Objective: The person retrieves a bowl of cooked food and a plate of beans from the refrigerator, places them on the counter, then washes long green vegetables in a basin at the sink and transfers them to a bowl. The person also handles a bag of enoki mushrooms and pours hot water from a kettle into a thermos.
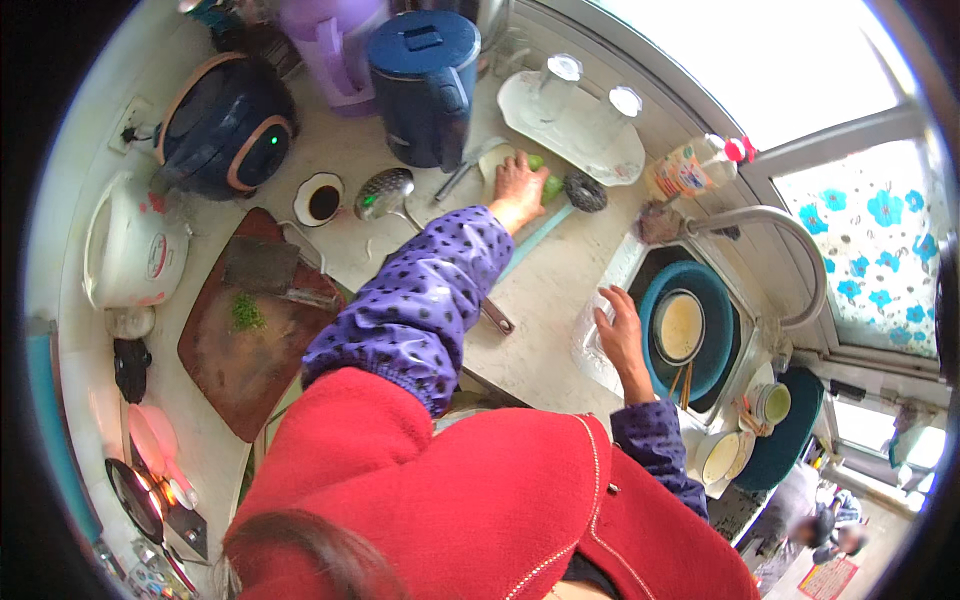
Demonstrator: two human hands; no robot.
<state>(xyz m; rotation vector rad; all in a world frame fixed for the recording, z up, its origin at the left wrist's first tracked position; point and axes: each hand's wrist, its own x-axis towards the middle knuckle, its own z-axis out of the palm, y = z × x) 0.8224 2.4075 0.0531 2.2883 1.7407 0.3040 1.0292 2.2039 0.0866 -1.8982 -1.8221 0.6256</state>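
My left hand (519,186) reaches across the counter over a pale round item (493,166) and some green pieces (553,187). Its fingers partly cover them, so whether it grips anything is unclear. Beside it lie a scrubbing brush with a dark wiry head (585,193) and a knife-like tool with a dark handle (453,183). Under my left sleeve passes the handle of a perforated skimmer (385,193). My right hand (624,334) hovers at the sink's left edge, fingers apart and holding nothing. Close by, a blue basin (721,300) contains a bowl (679,326) and chopsticks (682,386).
A brown chopping board (214,375) bears a cleaver (261,264) and chopped greens (246,313). Near it sits a small bowl of dark liquid (324,202). A blue kettle (420,97) and a tray (517,94) with upturned glasses stand behind. The faucet (814,262) arches over the sink.
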